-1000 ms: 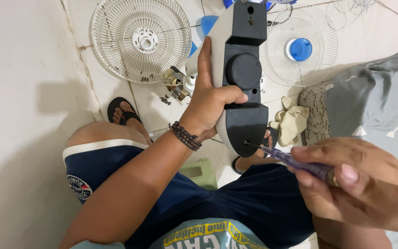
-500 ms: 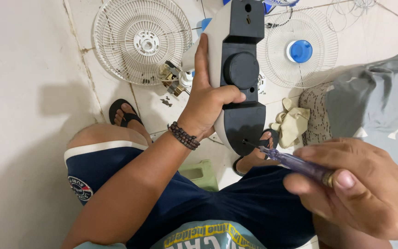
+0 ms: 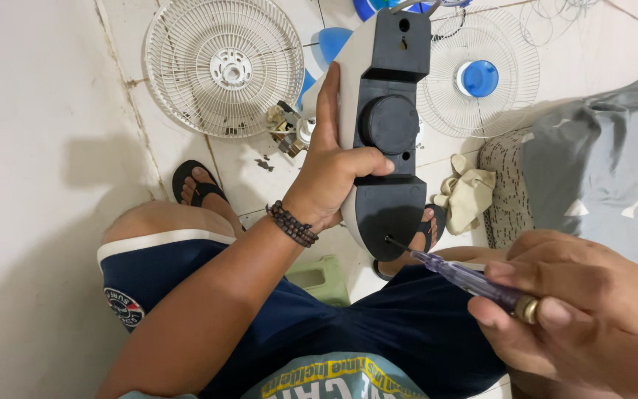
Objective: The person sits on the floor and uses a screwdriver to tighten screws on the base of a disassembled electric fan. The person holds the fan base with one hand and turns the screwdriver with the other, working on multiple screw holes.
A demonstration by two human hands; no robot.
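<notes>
left hand [image 3: 334,174] grips the fan base [image 3: 387,125]; right hand [image 3: 585,310], fingers closed, holds the screwdriver [image 3: 455,273]. tip should stay square in the screw hole, base steady.

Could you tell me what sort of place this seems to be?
Probably a home floor used for fan repair: white tiled floor, two loose fan grilles, and a patterned grey cushion.

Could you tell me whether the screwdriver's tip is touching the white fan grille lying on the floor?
No, the screwdriver in the right hand has its tip at the black fan housing gripped by the left hand.
</notes>
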